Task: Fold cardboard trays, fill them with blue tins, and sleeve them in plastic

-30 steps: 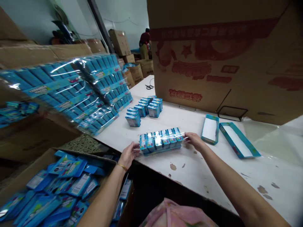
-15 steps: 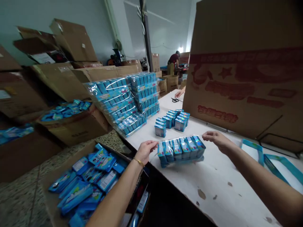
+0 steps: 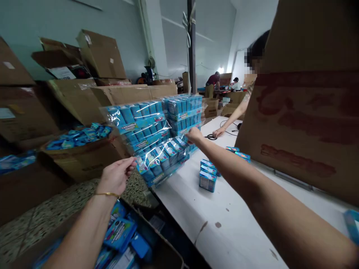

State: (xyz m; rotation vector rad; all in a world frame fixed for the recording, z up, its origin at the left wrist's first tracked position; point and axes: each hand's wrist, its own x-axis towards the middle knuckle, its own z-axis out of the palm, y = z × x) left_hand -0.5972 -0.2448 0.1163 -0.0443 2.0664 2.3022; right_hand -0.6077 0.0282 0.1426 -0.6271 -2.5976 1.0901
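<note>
I should hold both ends level and pinch gently. My left hand [image 3: 115, 176] has its fingers closed on one end of the wrapped pack [image 3: 164, 160]; my right hand [image 3: 195, 135] looks pinched shut on the other. It's up by the table [image 3: 238, 231] edge, before the stacks [image 3: 183, 114]. I count one held pack, two stacks, one scissors [image 3: 210, 137]; my arm [image 3: 252, 179] hides some loose boxes [image 3: 207, 181]

The left hand [image 3: 114, 177] is showing bare skin, and a thin, gold-coloured bracelet [image 3: 109, 194] is circling its wrist, its smooth, narrow band shining a little. The right hand [image 3: 194, 135] is likewise showing uncovered, with a plain wrist. Both forearms [image 3: 238, 172] are appearing bare, smooth and slender, gently widening away from the wrists.
</note>
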